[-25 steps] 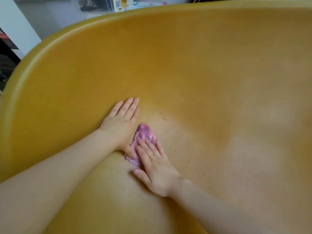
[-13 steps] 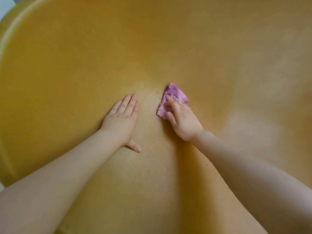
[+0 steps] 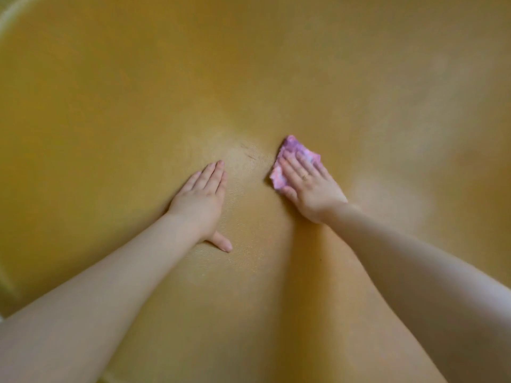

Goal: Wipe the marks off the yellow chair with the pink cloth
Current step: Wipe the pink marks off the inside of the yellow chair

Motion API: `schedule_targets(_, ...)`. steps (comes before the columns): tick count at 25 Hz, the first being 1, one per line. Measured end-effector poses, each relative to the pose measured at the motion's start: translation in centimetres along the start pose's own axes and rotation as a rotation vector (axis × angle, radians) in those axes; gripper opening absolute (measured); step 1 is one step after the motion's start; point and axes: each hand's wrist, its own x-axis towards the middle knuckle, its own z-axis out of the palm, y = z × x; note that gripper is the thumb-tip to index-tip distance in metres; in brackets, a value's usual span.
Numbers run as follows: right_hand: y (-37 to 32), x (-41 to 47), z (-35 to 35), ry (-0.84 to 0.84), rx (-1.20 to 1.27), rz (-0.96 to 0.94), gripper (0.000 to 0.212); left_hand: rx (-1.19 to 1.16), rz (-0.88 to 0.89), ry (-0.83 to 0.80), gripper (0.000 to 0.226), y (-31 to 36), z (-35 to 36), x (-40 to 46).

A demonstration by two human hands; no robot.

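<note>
The yellow chair (image 3: 249, 78) fills the head view; I look down into its curved seat shell. A folded pink cloth (image 3: 293, 150) lies on the seat right of centre. My right hand (image 3: 309, 186) presses flat on the cloth with straight fingers and covers its near half. My left hand (image 3: 201, 197) rests flat on the seat to the left, fingers together, thumb spread toward me. Faint dark marks (image 3: 249, 154) show on the seat between the two hands.
The chair's pale rim (image 3: 8, 20) curves along the upper left corner. Both my bare forearms reach in from the bottom corners. A lighter sheen (image 3: 387, 200) lies on the seat right of my right hand.
My right hand has slid the pink cloth from beside my left hand up and to the right. My left hand has stayed planted. The view has tipped down into the seat.
</note>
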Motion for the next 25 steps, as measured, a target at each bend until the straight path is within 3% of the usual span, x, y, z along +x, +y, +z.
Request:
schedule_targets(3,-0.6,-0.1,0.5,-0.014,0.149,0.093,0.058,-0.032,-0.009,0.000,0.142,0.4,-0.1,0.2)
schedule_targets(7,-5.3,-8.0,0.8,-0.027,0.431,-0.206,0.071,-0.047,-0.036,-0.007,0.141,1.1,-0.5,-0.1)
schedule_targets(10,-5.6,-11.9,1.0,-0.178,0.460,-0.330,0.075,-0.079,0.024,0.010,0.134,2.3,0.0,-0.3)
schedule_targets(13,-1.0,-7.4,0.5,-0.065,0.264,-0.171,0.052,-0.118,0.056,-0.007,0.134,3.9,1.0,-0.4)
schedule_targets(16,5.6,-3.5,-0.3,0.017,0.031,0.107,0.054,-0.134,0.043,-0.012,0.136,4.0,1.2,0.1)
schedule_targets(20,2.9,-5.4,0.7,0.072,0.255,0.250,0.051,-0.134,0.031,-0.026,0.138,4.4,0.7,0.1)
schedule_targets(22,-1.5,-9.3,1.0,-0.011,0.399,0.140,0.055,-0.131,0.004,-0.032,0.138,4.9,0.3,-0.2)
schedule_targets(25,-5.1,-16.4,0.3,-0.220,0.510,-0.174,0.068,-0.101,0.046,-0.008,0.130,5.4,-0.2,-0.3)
